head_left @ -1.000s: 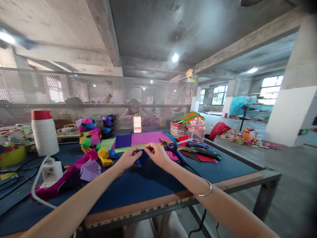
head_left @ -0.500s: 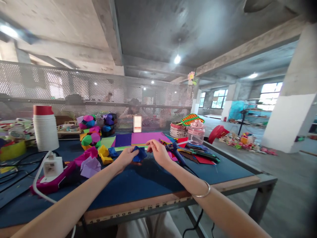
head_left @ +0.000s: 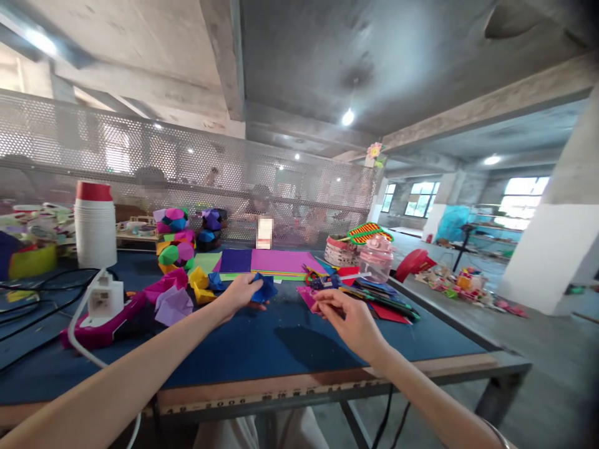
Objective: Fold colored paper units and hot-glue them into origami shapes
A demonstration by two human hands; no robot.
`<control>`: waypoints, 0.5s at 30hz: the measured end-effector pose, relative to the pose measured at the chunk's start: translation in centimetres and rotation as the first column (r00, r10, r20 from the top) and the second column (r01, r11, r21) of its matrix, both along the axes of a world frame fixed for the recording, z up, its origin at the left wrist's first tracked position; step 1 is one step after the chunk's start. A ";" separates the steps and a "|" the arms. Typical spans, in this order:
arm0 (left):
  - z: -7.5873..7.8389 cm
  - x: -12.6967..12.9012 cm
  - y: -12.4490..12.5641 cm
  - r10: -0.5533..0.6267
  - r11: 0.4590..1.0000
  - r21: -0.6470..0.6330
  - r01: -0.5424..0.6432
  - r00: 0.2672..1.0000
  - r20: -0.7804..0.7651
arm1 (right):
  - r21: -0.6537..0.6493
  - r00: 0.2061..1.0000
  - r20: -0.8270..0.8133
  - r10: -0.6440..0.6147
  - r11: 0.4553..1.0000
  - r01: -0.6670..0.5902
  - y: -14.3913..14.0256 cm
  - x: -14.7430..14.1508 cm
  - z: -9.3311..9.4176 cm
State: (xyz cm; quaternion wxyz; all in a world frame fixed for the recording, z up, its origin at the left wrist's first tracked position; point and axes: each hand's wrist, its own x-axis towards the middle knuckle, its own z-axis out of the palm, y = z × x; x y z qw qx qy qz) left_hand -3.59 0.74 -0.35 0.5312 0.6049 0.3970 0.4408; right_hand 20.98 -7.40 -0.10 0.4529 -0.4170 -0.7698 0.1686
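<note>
Blue-topped table (head_left: 262,355): left hand (head_left: 238,293) grasps a folded blue paper piece (head_left: 264,289) near mid-table; right hand (head_left: 353,321), fingers curled, grip unclear, hovers beside pink paper (head_left: 312,298). Front edge strip lies bare.

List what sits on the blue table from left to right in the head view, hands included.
Stack of white cups → white plug → purple folded paper → left hand holding the blue folded paper → right hand → pink bottle.
</note>
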 end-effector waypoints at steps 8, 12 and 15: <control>-0.4 0.0 0.5 0.027 1.000 -0.012 -0.027 1.000 -0.006 | 0.108 0.974 0.050 -0.221 0.971 0.215 -1.1 5.0 -0.1; -0.4 0.0 0.5 0.015 1.000 -0.003 -0.015 1.000 -0.010 | 0.173 0.905 0.076 -0.419 0.899 0.402 -1.6 7.7 -0.3; -0.2 0.1 0.4 0.030 0.999 -0.021 -0.031 0.999 -0.021 | 0.202 0.867 0.048 -0.496 0.855 0.478 -1.6 9.2 -0.4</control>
